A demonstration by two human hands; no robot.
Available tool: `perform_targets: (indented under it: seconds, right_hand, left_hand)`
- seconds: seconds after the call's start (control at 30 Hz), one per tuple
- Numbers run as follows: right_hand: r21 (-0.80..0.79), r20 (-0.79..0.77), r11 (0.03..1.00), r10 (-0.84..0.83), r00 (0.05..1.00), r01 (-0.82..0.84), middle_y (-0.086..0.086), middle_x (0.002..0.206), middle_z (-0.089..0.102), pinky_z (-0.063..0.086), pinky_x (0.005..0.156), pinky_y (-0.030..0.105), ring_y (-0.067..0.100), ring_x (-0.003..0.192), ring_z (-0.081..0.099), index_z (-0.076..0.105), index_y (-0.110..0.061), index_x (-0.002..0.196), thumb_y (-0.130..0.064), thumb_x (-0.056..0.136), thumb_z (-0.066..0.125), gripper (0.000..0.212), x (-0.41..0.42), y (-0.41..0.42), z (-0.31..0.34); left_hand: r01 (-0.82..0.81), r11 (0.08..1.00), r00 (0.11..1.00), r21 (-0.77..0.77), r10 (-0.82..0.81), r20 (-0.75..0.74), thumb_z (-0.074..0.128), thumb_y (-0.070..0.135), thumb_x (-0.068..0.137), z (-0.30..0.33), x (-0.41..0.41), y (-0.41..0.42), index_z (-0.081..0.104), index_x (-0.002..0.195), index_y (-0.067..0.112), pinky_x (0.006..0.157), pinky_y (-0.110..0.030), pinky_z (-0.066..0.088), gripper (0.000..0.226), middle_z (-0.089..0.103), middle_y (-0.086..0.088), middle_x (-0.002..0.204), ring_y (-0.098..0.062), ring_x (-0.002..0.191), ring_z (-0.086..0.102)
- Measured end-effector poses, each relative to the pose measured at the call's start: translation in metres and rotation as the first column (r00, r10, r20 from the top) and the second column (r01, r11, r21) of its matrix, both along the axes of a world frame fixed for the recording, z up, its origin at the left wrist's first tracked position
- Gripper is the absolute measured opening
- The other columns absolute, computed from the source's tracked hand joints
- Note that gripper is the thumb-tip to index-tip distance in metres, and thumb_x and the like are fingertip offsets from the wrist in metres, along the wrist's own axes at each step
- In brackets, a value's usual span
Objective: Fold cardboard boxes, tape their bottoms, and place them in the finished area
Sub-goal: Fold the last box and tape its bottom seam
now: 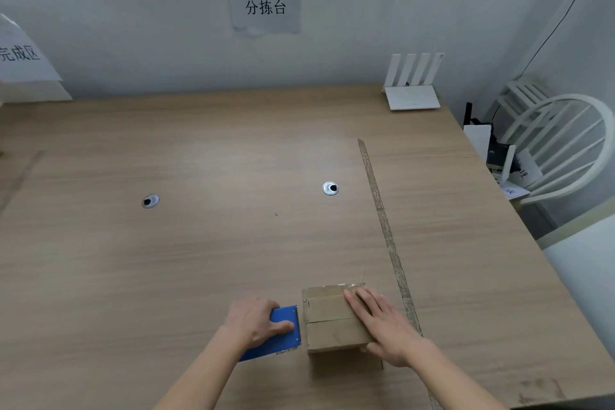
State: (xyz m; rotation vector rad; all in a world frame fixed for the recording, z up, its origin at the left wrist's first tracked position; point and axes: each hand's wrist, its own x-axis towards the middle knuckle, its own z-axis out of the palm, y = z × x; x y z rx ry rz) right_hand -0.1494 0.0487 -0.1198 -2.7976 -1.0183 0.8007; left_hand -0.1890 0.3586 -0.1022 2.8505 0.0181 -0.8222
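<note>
Cardboard box [332,318] under flat right hand [382,326] fingers, left hand [256,319] gripping blue tape dispenser [283,333] beside it

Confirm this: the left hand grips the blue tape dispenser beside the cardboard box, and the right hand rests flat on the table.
Wrong on one point. The head view shows the right hand resting flat on top of the cardboard box, not on the table. The left hand does grip the blue tape dispenser beside the box.

— Item colours, as recorded?
— Cardboard box [332,316]: brown, paler tape band. Tape dispenser [283,333]: blue. Table [199,243]: light wood grain. Router [412,96]: white. Chair [559,140]: white.
</note>
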Motion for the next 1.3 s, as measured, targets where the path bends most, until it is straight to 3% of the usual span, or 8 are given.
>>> perform_targets:
  seconds: [0.13, 0.27, 0.4, 0.6, 0.8, 1.0, 1.17, 1.3]
  right_hand:
    - [0.004, 0.001, 1.0, 0.001, 1.0, -0.001, -0.003, 0.165, -0.017, -0.014, 0.121, 0.038, 0.022, 0.152, -0.022, -0.029, -0.024, 0.154, -0.038, 0.093, 0.061, 0.109, -0.002, 0.0, -0.003]
    - [0.02, 0.011, 1.0, -0.009, 1.0, 0.008, -0.003, 0.165, -0.018, -0.014, 0.122, 0.038, 0.023, 0.152, -0.023, -0.029, -0.024, 0.154, -0.039, 0.094, 0.061, 0.109, -0.005, 0.0, -0.004]
    - [0.051, 0.043, 0.997, -0.053, 0.998, 0.051, -0.006, 0.165, -0.011, -0.006, 0.123, 0.036, 0.021, 0.154, -0.014, -0.027, -0.028, 0.154, -0.046, 0.092, 0.062, 0.11, -0.007, 0.001, -0.004]
    - [0.071, 0.147, 0.96, -0.278, 0.949, 0.27, -0.004, 0.159, 0.006, 0.016, 0.121, 0.035, 0.021, 0.148, 0.011, -0.025, -0.032, 0.155, -0.076, 0.079, 0.054, 0.118, -0.028, 0.007, -0.016]
    - [0.094, 0.195, 0.922, -0.387, 0.901, 0.376, -0.002, 0.16, 0.011, 0.029, 0.112, 0.035, 0.02, 0.145, 0.02, -0.019, -0.028, 0.157, -0.081, 0.075, 0.054, 0.122, -0.049, 0.023, -0.018]
    - [0.056, 0.152, 0.865, -0.501, 0.852, 0.498, -0.002, 0.161, 0.011, 0.031, 0.11, 0.036, 0.022, 0.144, 0.021, -0.019, -0.024, 0.158, -0.092, 0.068, 0.041, 0.127, -0.067, 0.033, -0.019]
    - [0.258, -0.09, 0.883, -0.381, 0.92, 0.391, -0.007, 0.158, 0.003, 0.027, 0.119, 0.033, 0.017, 0.147, 0.018, -0.006, -0.06, 0.151, -0.085, 0.072, 0.053, 0.102, -0.079, 0.004, -0.023]
    - [0.289, -0.102, 0.904, -0.299, 0.949, 0.316, -0.004, 0.16, -0.001, 0.034, 0.116, 0.028, 0.016, 0.147, 0.029, 0.0, -0.072, 0.144, -0.049, 0.088, 0.065, 0.089, -0.083, -0.006, -0.024]
  left_hand:
    - [0.064, 0.984, 0.997, 0.164, -0.071, 0.039, 0.048, 0.072, 0.086, -0.02, 0.003, -0.017, 0.067, 0.097, 0.023, 0.066, -0.036, 0.037, 0.054, 0.07, -0.003, 0.095, -0.026, 0.08, 0.059]
    - [-0.074, 0.996, 0.989, 0.056, 0.066, 0.135, 0.042, 0.072, 0.089, -0.031, -0.008, -0.005, 0.059, 0.118, 0.033, 0.069, -0.035, 0.044, 0.051, 0.072, 0.003, 0.103, -0.022, 0.089, 0.064]
    - [-0.169, 0.985, 0.971, 0.03, 0.161, 0.175, 0.037, 0.061, 0.101, -0.041, -0.026, 0.013, 0.026, 0.157, 0.033, 0.081, -0.035, 0.049, 0.064, 0.067, 0.001, 0.117, -0.022, 0.104, 0.063]
    - [-0.215, 0.975, 0.966, 0.054, 0.205, 0.158, 0.037, 0.044, 0.105, -0.067, -0.046, 0.003, -0.011, 0.161, 0.029, 0.087, -0.032, 0.048, 0.075, 0.054, -0.005, 0.12, -0.021, 0.105, 0.056]
    - [-0.271, 0.951, 0.797, -0.146, 0.307, 0.52, 0.069, 0.025, 0.087, -0.049, -0.03, -0.036, 0.055, 0.14, 0.009, 0.096, -0.046, 0.051, 0.057, 0.059, -0.019, 0.129, -0.037, 0.114, 0.06]
    - [-0.262, 0.786, 0.869, -0.56, 0.444, 0.217, 0.054, 0.048, 0.1, -0.036, -0.004, -0.09, 0.047, 0.147, 0.03, 0.099, -0.024, 0.042, 0.051, 0.053, 0.016, 0.137, -0.007, 0.125, 0.051]
    - [-0.254, 0.76, 0.915, -0.598, 0.39, 0.106, 0.06, 0.028, 0.1, -0.036, 0.017, -0.088, 0.048, 0.148, 0.032, 0.111, -0.032, 0.041, 0.05, 0.054, 0.012, 0.146, -0.009, 0.134, 0.048]
    - [-0.162, 0.805, 0.947, -0.571, 0.29, 0.141, 0.057, 0.031, 0.101, -0.028, 0.032, -0.092, 0.037, 0.155, 0.033, 0.118, -0.039, 0.035, 0.057, 0.043, 0.007, 0.156, -0.015, 0.143, 0.039]
